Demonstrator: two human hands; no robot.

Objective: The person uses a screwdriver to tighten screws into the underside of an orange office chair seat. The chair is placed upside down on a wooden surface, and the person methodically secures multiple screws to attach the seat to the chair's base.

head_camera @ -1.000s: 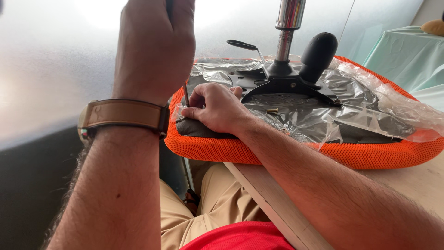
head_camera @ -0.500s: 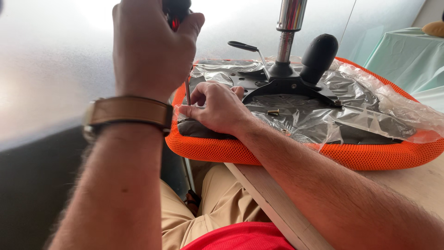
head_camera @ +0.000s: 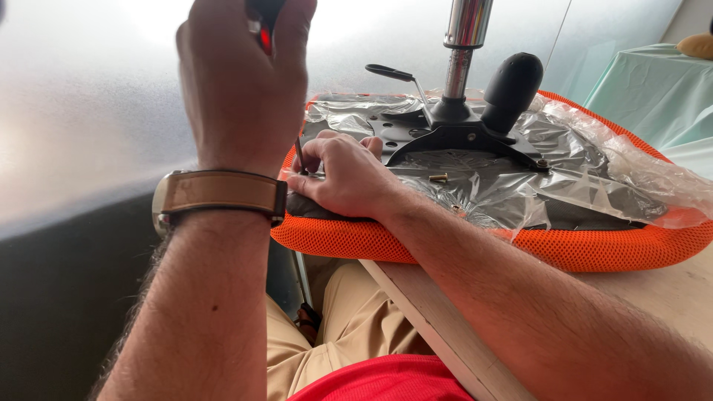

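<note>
My left hand (head_camera: 241, 85) is raised and closed around the red and black handle of a screwdriver (head_camera: 264, 22). Its thin shaft (head_camera: 298, 152) runs down to the near left corner of an upturned orange mesh chair seat (head_camera: 445, 252). My right hand (head_camera: 342, 178) rests on that corner and pinches the shaft near its tip. The tip itself is hidden behind my fingers. A black metal mechanism plate (head_camera: 453, 141) with a chrome cylinder (head_camera: 464, 44) sits on the seat under clear plastic wrap (head_camera: 594, 171).
A small brass screw (head_camera: 438, 177) lies loose on the plastic right of my right hand. A black lever knob (head_camera: 512, 82) and a thin handle (head_camera: 394, 73) rise from the plate. The seat lies on a light wooden tabletop (head_camera: 653, 297). A frosted pane stands behind.
My left hand has turned a little on the screwdriver, and the red and black handle now shows between its fingers. My right hand stays on the seat corner.
</note>
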